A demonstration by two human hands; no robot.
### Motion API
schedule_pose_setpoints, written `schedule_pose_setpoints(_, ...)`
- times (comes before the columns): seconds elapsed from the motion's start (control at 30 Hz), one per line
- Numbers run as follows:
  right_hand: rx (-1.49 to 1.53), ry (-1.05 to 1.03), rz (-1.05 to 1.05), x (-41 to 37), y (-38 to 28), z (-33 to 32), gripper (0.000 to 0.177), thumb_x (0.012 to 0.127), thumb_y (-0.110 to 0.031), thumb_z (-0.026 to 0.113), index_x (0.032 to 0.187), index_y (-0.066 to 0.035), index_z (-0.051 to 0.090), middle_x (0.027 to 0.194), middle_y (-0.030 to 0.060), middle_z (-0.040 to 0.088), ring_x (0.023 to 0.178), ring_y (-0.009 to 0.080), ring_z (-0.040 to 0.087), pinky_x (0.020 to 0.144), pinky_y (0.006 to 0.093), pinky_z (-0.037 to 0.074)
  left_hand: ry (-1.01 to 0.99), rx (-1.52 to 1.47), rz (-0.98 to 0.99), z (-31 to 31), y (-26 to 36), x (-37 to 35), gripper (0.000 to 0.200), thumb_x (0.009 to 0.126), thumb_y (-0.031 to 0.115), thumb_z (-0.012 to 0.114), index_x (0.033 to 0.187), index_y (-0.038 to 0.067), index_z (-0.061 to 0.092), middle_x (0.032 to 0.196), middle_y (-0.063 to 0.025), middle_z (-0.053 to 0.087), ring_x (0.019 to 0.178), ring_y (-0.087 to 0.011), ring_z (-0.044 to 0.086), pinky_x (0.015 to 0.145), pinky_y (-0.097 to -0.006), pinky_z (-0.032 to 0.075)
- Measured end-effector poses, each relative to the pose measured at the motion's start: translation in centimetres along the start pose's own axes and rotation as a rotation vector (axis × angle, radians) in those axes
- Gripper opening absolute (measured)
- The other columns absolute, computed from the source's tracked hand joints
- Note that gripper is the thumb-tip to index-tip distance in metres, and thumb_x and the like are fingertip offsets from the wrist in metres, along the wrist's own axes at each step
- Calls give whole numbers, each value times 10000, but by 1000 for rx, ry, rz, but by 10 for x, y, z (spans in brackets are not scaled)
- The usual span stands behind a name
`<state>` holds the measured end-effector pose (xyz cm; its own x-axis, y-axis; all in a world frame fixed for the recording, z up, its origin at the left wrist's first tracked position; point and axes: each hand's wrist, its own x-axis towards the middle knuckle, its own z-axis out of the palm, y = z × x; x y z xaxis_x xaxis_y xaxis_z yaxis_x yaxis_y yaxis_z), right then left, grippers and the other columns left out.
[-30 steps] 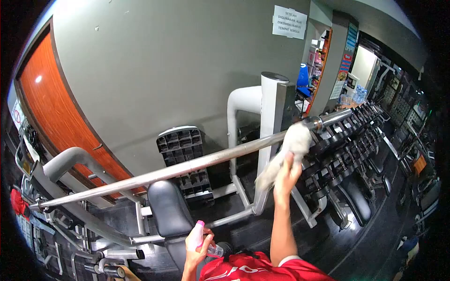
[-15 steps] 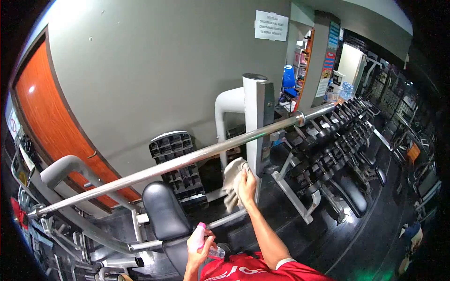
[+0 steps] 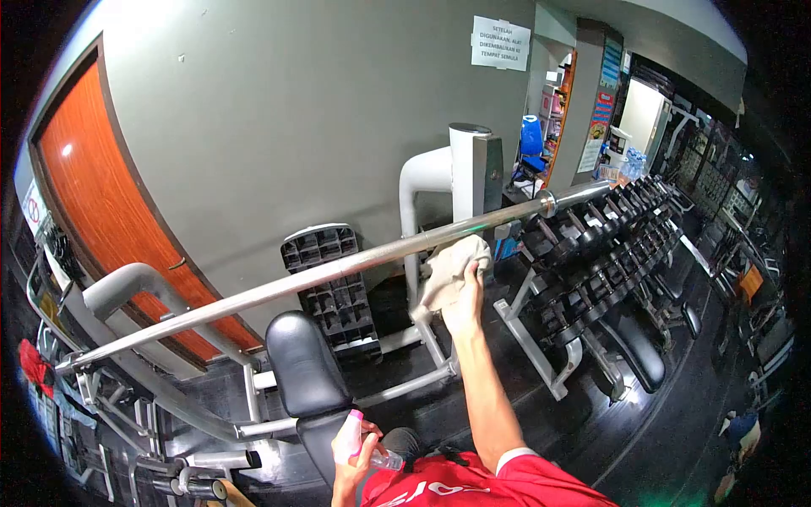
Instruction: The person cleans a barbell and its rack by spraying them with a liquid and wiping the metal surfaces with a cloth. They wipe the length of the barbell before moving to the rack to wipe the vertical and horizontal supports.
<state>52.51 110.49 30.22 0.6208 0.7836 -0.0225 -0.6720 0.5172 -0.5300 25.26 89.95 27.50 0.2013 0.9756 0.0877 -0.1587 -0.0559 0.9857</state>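
Note:
My right hand [image 3: 464,304] is closed on a light cloth [image 3: 449,269], which it holds up against the white upright [image 3: 470,190] of the bench rack, just below the long steel barbell [image 3: 338,268]. Low in front of my body, my left hand [image 3: 355,452] is wrapped round a clear spray bottle [image 3: 384,459] with a pink top. The barbell lies across the rack from lower left to upper right, without plates. Beside my left hand stands the black padded backrest [image 3: 302,363] of the bench.
To the right is a rack of black dumbbells [image 3: 591,253] in two rows. A black grid-backed step platform [image 3: 331,287] leans on the grey wall behind the bar. An orange door [image 3: 110,186] is at the left. A black bench pad [image 3: 638,355] sits beyond the dumbbells.
My right hand has moved up with the cloth, from lower on the upright to just under the bar. My left hand stays low with the bottle. The view has shifted slightly.

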Motion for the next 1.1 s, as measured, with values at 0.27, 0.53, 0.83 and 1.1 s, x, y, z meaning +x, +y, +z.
schedule_pose_setpoints(0.27,-1110,-273,-1086,8,-71,61,347,912,-170,510,1228,-27,522,1259,176,519,1206,319,453,1045,431,292,-29,51,-9,-8,7,-6,121,844,-30,541,954,-57,498,810,-135,589,571,-169,615,531,-269,484)
schedule_pose_setpoints(0.53,-1434,-350,-1162,31,-44,42,327,850,-69,542,1174,-30,551,1209,167,562,1201,324,469,1043,488,302,-24,42,-29,-12,1,-19,131,849,-20,554,966,-55,508,791,-120,595,583,-166,615,539,-268,488)
schedule_pose_setpoints(0.83,-1179,-479,-566,-26,9,-26,246,954,-216,446,918,11,533,727,127,566,673,199,534,638,329,437,-124,131,-42,-15,-5,-19,147,862,13,570,985,-51,518,797,-103,593,595,-146,613,534,-256,486)
schedule_pose_setpoints(1.1,-927,-179,-895,-27,-44,39,265,921,-159,483,1088,31,563,1062,181,610,1017,315,564,887,363,419,4,143,-2,-28,-14,-29,167,859,32,585,997,-40,527,780,-96,598,591,-142,615,537,-262,488)
